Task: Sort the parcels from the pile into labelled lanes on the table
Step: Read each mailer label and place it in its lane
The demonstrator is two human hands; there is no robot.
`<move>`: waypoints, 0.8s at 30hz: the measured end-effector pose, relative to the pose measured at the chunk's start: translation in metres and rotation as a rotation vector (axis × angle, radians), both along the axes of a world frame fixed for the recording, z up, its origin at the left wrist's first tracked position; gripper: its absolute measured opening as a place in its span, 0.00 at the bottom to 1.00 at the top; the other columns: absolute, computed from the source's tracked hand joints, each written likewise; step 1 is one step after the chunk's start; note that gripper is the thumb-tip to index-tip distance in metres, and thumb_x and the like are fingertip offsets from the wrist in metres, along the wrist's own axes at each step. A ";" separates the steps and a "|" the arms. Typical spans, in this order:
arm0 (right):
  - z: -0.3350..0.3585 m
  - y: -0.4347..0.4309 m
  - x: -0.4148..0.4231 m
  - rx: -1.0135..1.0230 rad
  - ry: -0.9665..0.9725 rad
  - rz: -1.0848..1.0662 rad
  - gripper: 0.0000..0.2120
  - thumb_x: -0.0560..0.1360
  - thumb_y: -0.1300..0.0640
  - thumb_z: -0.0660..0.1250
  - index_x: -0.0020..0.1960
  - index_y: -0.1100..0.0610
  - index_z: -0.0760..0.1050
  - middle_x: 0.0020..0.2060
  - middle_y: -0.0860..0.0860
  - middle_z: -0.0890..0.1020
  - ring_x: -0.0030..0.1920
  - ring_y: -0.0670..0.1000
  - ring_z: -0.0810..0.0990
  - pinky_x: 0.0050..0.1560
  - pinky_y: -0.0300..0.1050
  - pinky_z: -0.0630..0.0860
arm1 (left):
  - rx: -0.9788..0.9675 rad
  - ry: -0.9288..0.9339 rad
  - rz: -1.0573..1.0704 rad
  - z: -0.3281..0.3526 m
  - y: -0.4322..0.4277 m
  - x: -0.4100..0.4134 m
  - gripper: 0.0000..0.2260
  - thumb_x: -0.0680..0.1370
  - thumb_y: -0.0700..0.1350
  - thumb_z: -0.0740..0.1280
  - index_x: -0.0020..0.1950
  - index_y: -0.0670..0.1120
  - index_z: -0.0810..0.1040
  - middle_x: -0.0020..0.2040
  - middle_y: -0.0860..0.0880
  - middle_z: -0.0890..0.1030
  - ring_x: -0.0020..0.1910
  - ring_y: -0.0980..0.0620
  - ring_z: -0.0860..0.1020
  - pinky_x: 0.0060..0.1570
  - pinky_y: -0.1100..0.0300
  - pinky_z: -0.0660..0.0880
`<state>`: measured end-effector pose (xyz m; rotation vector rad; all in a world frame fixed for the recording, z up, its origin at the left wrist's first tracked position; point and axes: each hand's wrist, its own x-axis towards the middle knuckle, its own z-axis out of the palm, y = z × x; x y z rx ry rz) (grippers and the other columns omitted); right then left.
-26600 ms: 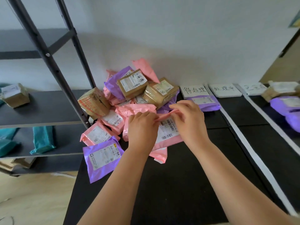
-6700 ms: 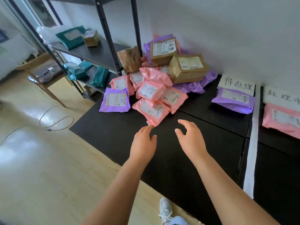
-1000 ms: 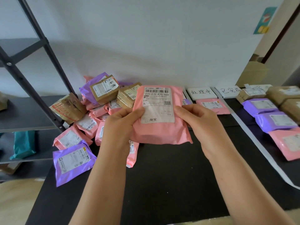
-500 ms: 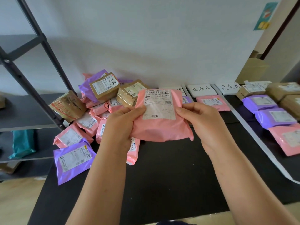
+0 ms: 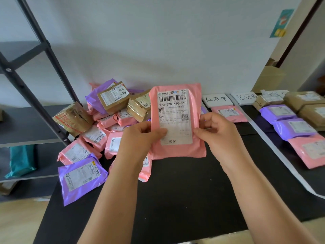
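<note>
Hands work just right of the pile (image 5: 112, 120): left hand (image 5: 140, 138) pinches the pink mailer (image 5: 175, 150) at its left edge, right hand (image 5: 216, 132) at its right — long axis upright, above the desk (image 5: 175, 199). Lane signs (image 5: 218, 100) lie rightward — nearer the right hand.

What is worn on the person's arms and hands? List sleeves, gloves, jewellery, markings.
Nothing worn shows. The left hand and right hand are ungloved, with no rings seen. The left forearm and right forearm are bare to the frame's lower edge: no sleeves, watch, bracelet or markings visible.
</note>
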<state>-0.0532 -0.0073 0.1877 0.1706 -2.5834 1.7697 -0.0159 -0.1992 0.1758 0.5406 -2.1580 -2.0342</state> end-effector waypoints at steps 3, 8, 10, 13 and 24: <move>-0.007 -0.003 0.004 0.016 -0.002 -0.008 0.07 0.74 0.65 0.71 0.47 0.55 0.78 0.42 0.45 0.84 0.42 0.39 0.82 0.37 0.31 0.76 | -0.021 0.025 0.006 -0.001 -0.003 0.004 0.07 0.73 0.39 0.75 0.45 0.52 0.85 0.42 0.54 0.86 0.45 0.52 0.85 0.47 0.58 0.80; -0.014 -0.008 0.016 0.058 -0.025 -0.016 0.09 0.75 0.62 0.72 0.53 0.54 0.78 0.44 0.43 0.83 0.42 0.32 0.80 0.33 0.24 0.72 | -0.063 0.054 -0.025 -0.003 -0.007 0.009 0.09 0.72 0.38 0.75 0.42 0.53 0.84 0.40 0.56 0.86 0.41 0.57 0.84 0.40 0.65 0.78; -0.017 -0.008 0.021 0.061 -0.024 -0.034 0.09 0.75 0.62 0.72 0.53 0.53 0.79 0.44 0.43 0.84 0.43 0.33 0.81 0.34 0.25 0.74 | -0.077 0.061 -0.052 -0.004 -0.008 0.011 0.08 0.72 0.38 0.75 0.41 0.52 0.84 0.39 0.57 0.85 0.39 0.59 0.84 0.36 0.69 0.77; -0.020 -0.007 0.030 0.060 -0.028 -0.070 0.08 0.75 0.61 0.73 0.52 0.52 0.79 0.44 0.43 0.84 0.44 0.34 0.81 0.36 0.27 0.75 | -0.096 0.067 -0.099 -0.007 -0.009 0.014 0.07 0.72 0.38 0.75 0.40 0.49 0.83 0.38 0.59 0.85 0.38 0.61 0.83 0.34 0.72 0.76; -0.029 -0.001 0.058 0.062 -0.062 -0.221 0.05 0.75 0.55 0.72 0.47 0.55 0.78 0.44 0.45 0.84 0.44 0.39 0.83 0.38 0.32 0.78 | -0.075 0.057 -0.197 -0.018 0.002 0.023 0.06 0.74 0.42 0.74 0.44 0.53 0.82 0.40 0.58 0.85 0.39 0.63 0.83 0.34 0.72 0.75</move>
